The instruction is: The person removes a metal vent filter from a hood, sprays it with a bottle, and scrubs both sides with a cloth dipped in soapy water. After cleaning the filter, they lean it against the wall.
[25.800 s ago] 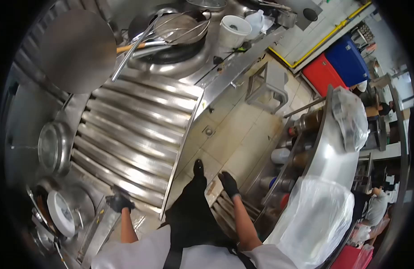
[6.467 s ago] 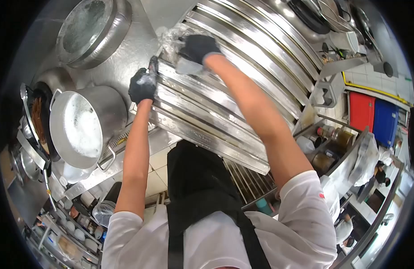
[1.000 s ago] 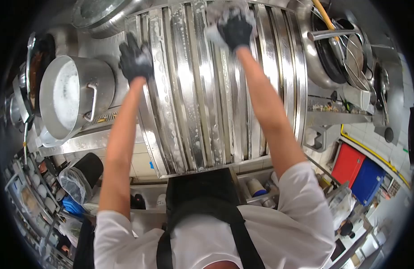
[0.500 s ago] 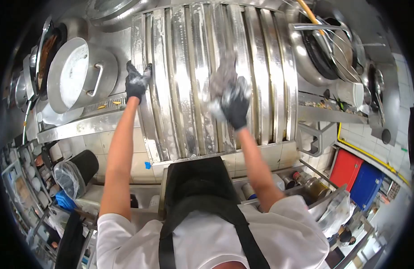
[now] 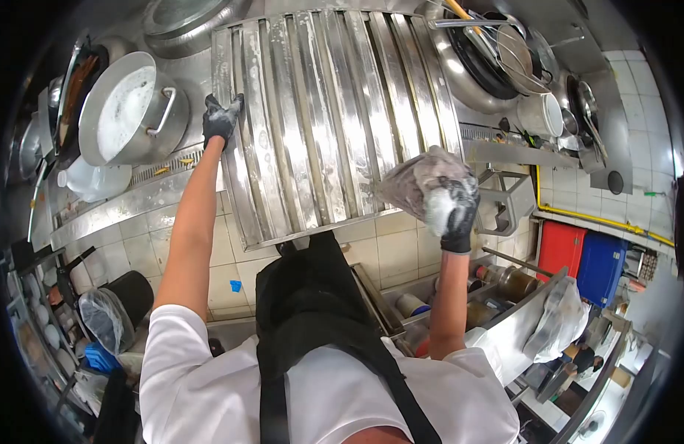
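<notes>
A large ribbed metal hood filter point(image 5: 323, 126) lies in front of me, streaked with suds along its slats. At its left edge, my left hand point(image 5: 222, 120) in a black glove grips the frame, thumb apart from the fingers and foam on the back. My right hand point(image 5: 464, 211), also gloved in black, is closed around a wet grey cloth point(image 5: 416, 181) covered partly in white foam. The cloth spreads over the filter's lower right corner, and the hand itself is just beyond the edge.
Left of the filter stands a big metal pot point(image 5: 172, 111) of soapy water, beside a white plastic jug point(image 5: 101, 180). Pans and strainers point(image 5: 483, 59) pile up at the right, near a white tub point(image 5: 540, 115). A dark bin point(image 5: 131, 292) stands at lower left.
My right hand has swept the cloth from the filter's middle to its lower right corner. My left hand stays on the left edge. The whole view has shifted and turned slightly.
</notes>
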`<control>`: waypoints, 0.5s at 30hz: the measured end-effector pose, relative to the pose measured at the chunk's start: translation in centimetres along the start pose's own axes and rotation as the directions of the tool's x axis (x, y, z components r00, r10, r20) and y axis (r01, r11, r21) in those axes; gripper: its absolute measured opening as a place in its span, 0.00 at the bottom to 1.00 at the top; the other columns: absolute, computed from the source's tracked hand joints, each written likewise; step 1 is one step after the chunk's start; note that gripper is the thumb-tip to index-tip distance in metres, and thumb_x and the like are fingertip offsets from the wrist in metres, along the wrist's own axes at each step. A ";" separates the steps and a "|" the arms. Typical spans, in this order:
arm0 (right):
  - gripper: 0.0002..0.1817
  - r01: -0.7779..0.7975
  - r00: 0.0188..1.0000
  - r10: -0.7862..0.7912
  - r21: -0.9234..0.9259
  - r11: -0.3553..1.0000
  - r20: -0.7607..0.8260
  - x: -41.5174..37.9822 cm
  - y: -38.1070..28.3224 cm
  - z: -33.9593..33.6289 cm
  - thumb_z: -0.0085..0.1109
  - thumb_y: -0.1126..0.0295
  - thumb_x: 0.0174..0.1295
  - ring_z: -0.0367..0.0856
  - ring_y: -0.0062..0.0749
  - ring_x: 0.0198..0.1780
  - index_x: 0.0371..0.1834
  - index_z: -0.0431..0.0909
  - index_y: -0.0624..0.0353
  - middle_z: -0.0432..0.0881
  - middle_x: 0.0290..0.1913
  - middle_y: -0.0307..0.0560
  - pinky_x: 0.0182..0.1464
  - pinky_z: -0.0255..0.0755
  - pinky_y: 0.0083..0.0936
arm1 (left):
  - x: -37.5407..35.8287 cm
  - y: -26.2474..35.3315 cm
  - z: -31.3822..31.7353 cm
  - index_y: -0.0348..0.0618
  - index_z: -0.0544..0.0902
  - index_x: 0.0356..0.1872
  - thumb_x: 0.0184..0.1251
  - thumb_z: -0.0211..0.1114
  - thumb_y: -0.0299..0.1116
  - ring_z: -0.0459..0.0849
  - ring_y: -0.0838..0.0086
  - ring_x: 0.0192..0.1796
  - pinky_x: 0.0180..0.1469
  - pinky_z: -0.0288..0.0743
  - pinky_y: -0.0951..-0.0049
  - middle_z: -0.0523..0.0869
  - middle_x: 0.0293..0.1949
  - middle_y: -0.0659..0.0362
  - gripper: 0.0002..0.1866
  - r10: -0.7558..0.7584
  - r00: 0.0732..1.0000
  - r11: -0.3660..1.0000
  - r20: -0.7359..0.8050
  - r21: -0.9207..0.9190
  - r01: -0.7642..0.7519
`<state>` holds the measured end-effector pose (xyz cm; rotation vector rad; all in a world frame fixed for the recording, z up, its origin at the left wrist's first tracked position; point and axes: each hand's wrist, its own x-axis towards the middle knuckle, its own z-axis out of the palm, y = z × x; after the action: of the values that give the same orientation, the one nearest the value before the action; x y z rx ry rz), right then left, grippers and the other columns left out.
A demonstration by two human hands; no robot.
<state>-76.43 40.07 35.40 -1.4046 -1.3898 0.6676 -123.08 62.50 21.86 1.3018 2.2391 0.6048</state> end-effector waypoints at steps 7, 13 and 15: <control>0.18 -0.142 0.989 0.134 -0.134 0.981 -0.070 -3.0 2.2 -0.8 0.55 0.72 0.59 0.74 0.44 0.58 0.53 0.78 0.61 0.77 0.56 0.53 0.60 0.69 0.37 | -0.4 0.7 -0.3 0.43 0.62 0.64 0.54 0.61 0.66 0.78 0.45 0.58 0.60 0.70 0.54 0.80 0.53 0.36 0.45 -0.045 0.999 0.997 0.019 0.065 0.043; 0.33 0.113 0.989 0.030 -0.861 0.496 0.147 -3.5 14.4 4.6 0.63 0.62 0.58 0.73 0.49 0.60 0.66 0.65 0.62 0.76 0.59 0.56 0.62 0.68 0.33 | -1.4 3.8 -1.1 0.37 0.64 0.58 0.59 0.57 0.64 0.82 0.44 0.52 0.55 0.74 0.51 0.83 0.46 0.37 0.40 -0.135 0.991 0.950 -0.012 0.284 0.133; 0.35 -0.093 0.984 0.174 -0.727 0.680 0.037 -0.1 14.1 7.3 0.63 0.57 0.58 0.72 0.54 0.62 0.67 0.65 0.63 0.74 0.62 0.60 0.63 0.66 0.42 | -1.0 3.9 -0.5 0.35 0.64 0.58 0.59 0.57 0.64 0.82 0.43 0.51 0.55 0.74 0.51 0.83 0.46 0.36 0.41 -0.107 0.993 0.960 -0.039 0.257 0.114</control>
<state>-77.55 44.38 20.17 -2.1396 -1.7470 0.2630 -120.35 63.28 24.69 1.2829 2.4558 0.2959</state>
